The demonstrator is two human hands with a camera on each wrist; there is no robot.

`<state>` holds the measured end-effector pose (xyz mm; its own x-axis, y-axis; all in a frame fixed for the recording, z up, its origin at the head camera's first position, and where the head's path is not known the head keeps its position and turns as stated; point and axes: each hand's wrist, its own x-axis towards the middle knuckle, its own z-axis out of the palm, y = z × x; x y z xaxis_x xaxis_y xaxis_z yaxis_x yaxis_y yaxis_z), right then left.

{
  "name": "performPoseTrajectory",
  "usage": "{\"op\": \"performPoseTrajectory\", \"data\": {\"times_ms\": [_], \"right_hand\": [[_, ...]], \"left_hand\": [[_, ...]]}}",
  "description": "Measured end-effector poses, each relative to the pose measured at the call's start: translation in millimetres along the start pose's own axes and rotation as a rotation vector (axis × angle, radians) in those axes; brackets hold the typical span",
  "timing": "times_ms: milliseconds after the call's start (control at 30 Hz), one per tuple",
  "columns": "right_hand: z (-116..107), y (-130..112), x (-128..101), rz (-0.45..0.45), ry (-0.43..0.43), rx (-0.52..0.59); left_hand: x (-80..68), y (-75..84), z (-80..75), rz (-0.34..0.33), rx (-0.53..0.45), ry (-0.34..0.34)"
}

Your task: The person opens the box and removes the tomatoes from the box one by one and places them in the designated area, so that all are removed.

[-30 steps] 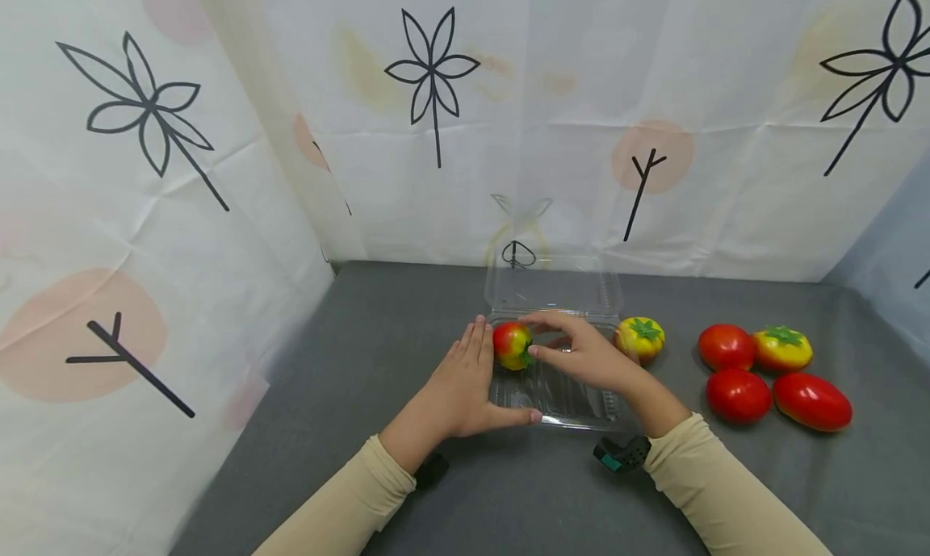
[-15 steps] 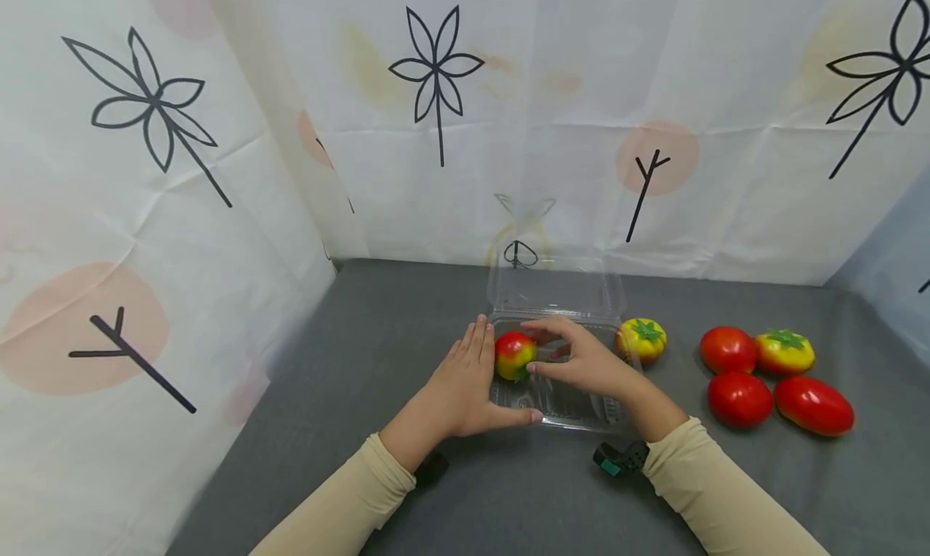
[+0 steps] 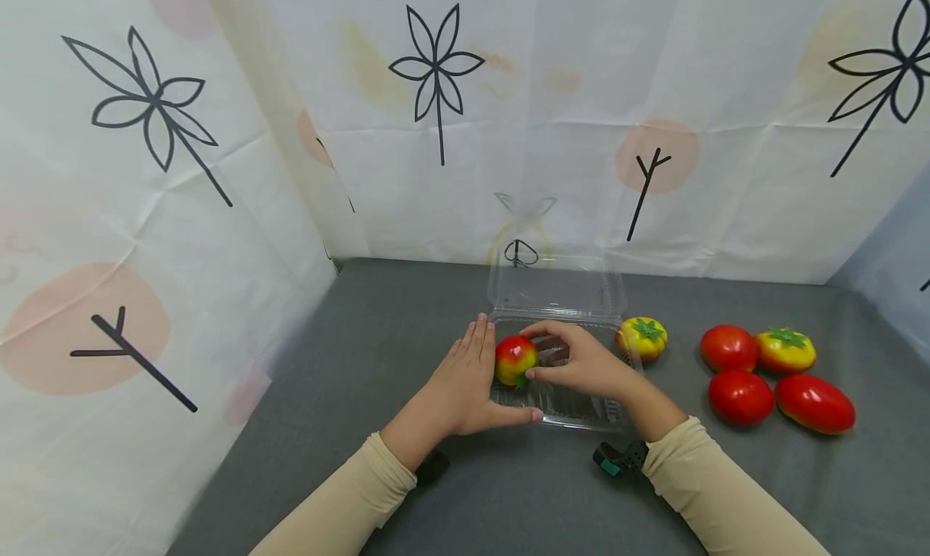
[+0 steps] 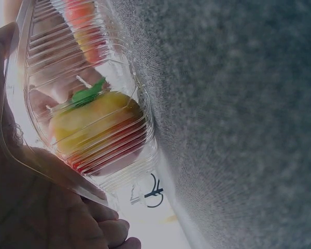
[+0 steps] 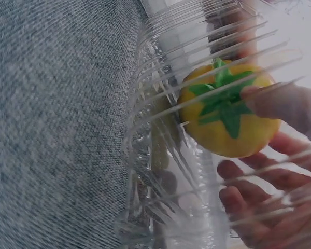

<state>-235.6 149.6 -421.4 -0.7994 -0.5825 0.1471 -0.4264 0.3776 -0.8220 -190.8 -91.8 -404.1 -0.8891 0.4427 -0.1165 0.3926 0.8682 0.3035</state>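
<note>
A red-and-yellow toy tomato (image 3: 513, 354) with green leaves sits in the left part of a clear plastic clamshell box (image 3: 581, 413). My left hand (image 3: 459, 395) lies along the box's left side with straight fingers, its thumb stretched along the front edge. In the left wrist view the tomato (image 4: 111, 127) shows through the ribbed wall. My right hand (image 3: 581, 361) reaches over the box and holds the tomato's right side between thumb and fingers. Seen in the right wrist view, the thumb touches the green leaves (image 5: 230, 111) and the other fingers curl behind.
The box's clear lid (image 3: 555, 286) stands raised at the back. Right of the box lies a yellow toy tomato (image 3: 643, 338). Farther right are two round red tomatoes (image 3: 729, 348), another yellow one (image 3: 785, 351) and a long red one (image 3: 815, 404). A printed cloth (image 3: 552, 96) hangs behind the grey table.
The tomato has shifted slightly toward me and turned, its green leaves going from its right side to its front. The right thumb has lowered a little with it. The left hand stays put.
</note>
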Motion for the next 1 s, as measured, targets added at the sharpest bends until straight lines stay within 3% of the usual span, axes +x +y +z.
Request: {"op": "performPoseTrajectory", "data": {"times_ms": [1000], "right_hand": [[0.0,-2.9,-0.8,0.025,0.021,0.022]], "left_hand": [[1.7,0.1,1.0,-0.012,0.001,0.0]]}}
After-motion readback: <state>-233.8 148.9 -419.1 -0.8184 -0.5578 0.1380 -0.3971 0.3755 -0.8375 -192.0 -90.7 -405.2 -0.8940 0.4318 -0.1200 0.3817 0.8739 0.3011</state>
